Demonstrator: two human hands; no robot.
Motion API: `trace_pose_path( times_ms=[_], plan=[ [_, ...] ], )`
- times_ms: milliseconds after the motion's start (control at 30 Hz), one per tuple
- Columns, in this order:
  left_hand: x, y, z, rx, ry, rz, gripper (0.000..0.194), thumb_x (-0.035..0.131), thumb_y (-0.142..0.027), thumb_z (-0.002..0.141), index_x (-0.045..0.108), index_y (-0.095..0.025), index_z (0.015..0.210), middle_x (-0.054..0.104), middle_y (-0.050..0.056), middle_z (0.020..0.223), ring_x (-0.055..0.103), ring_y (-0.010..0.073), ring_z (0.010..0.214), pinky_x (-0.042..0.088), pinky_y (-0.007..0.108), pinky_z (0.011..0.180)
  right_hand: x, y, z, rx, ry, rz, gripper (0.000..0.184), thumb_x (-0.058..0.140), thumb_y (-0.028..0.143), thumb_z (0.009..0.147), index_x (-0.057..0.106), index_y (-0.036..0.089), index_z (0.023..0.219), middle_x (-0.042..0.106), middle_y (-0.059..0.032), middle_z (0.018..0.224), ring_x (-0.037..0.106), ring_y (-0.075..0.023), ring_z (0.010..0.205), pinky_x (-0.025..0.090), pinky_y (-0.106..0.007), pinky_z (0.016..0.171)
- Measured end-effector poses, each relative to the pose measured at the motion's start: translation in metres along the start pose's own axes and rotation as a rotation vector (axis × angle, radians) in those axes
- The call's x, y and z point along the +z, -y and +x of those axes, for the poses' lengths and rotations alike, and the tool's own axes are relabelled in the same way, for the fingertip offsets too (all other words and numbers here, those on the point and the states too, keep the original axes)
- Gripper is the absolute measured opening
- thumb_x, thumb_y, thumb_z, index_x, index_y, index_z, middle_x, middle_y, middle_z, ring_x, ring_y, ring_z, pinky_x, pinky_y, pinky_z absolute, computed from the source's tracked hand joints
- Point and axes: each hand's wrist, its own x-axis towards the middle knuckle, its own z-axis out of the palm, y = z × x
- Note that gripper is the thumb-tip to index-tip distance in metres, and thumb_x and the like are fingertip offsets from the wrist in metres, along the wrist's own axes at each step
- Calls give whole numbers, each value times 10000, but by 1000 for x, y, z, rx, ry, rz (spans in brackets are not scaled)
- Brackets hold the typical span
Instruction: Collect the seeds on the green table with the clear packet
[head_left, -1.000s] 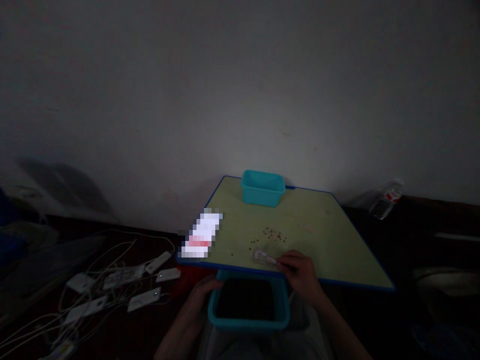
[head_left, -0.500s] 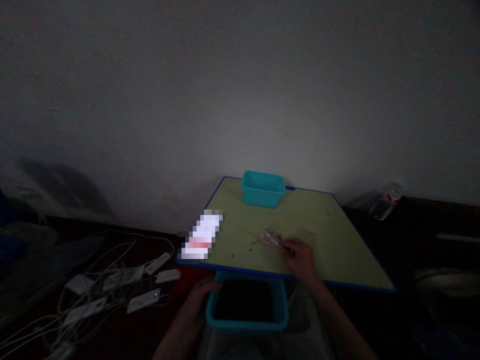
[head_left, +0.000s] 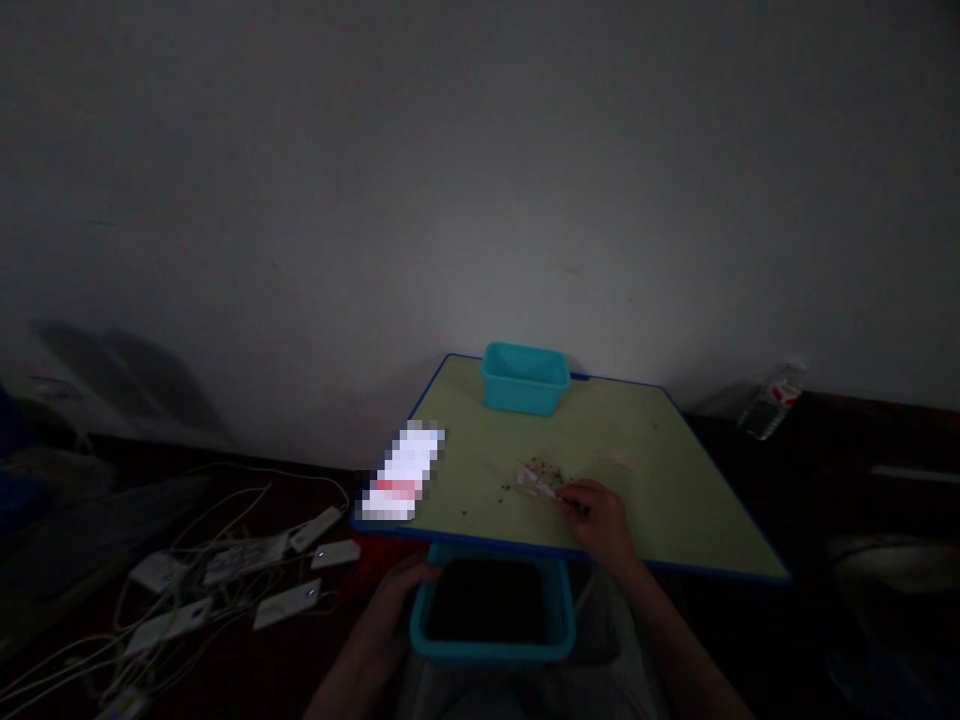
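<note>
My left hand (head_left: 405, 590) grips the left rim of a turquoise plastic bin (head_left: 491, 652) on my lap, just below the table's front edge. Dark contents fill much of this bin, too dim to make out. On the table, my right hand (head_left: 596, 517) pinches a small piece of clear, pinkish plastic (head_left: 535, 482), held low at the tabletop. Small dark crumbs (head_left: 551, 467) lie scattered beside and beyond the plastic. A few more dark specks sit to its left.
A second turquoise bin (head_left: 525, 393) stands at the back of the blue-edged table (head_left: 675, 500). A lit, blurred-out phone (head_left: 403, 475) lies at the left edge. Tangled white cables and power strips (head_left: 289, 603) cover the floor at left. A plastic bottle (head_left: 772, 403) is at right.
My right hand and the plastic piece have shifted slightly left and toward me along the tabletop. The left hand and bin have hardly moved.
</note>
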Motion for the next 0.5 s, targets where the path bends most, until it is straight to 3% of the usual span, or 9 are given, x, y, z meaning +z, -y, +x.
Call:
trace_pose_path(
  times_ms=[233, 500],
  plan=[
    [-3, 4, 2, -1, -4, -19, 223, 559, -163, 630, 685, -182, 813, 729, 19, 708, 645, 244, 760, 448, 309, 640, 2, -1, 0, 11, -1, -8, 168, 564, 179, 722, 684, 228, 829, 644, -32, 785, 577, -161, 738, 445, -276, 685],
    [-5, 4, 4, -9, 31, -44, 247, 523, -117, 663, 691, -165, 838, 732, 29, 721, 647, 207, 714, 434, 271, 601, 6, 2, 4, 5, 38, -10, 178, 543, 187, 741, 679, 227, 849, 640, -33, 784, 569, -162, 743, 442, -273, 675]
  ],
)
